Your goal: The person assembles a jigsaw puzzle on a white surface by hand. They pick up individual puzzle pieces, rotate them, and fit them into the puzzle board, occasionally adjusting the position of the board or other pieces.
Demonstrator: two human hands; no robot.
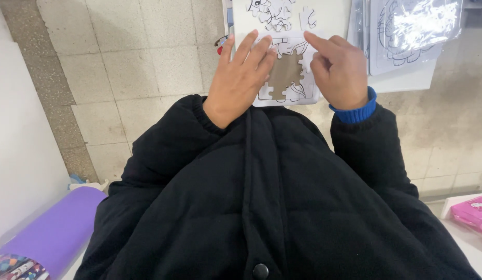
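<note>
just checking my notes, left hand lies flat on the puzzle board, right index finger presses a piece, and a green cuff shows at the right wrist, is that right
Not quite: the cuff at the right wrist is blue, not green, as the head view shows. The rest holds: the left hand lies flat on the puzzle board, and the right hand presses a piece with its index finger.

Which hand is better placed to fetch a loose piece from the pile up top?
Probably the right hand: its forefinger already points toward the loose pieces, with one just beyond its tip. The left hand lies flat on the puzzle board, steadying it beside the brown gap.
</note>
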